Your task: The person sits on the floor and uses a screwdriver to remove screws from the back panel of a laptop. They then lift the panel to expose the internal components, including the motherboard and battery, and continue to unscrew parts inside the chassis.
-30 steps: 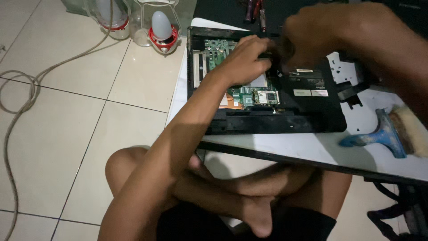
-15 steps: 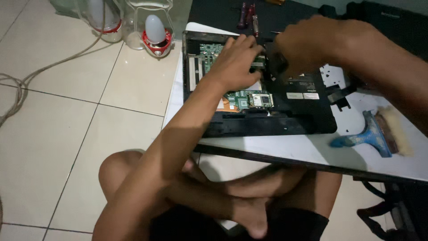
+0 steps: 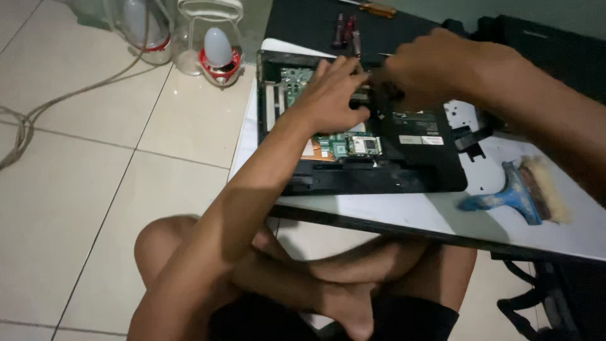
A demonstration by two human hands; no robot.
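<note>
Black opened laptop (image 3: 353, 136) under both hands: left hand (image 3: 333, 95) flat, right hand (image 3: 420, 72) fisted, grip unclear.

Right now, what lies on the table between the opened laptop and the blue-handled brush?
In the head view, only bare white table top separates the opened laptop from the blue-handled brush. A black cover piece lies just beyond that gap.
</note>
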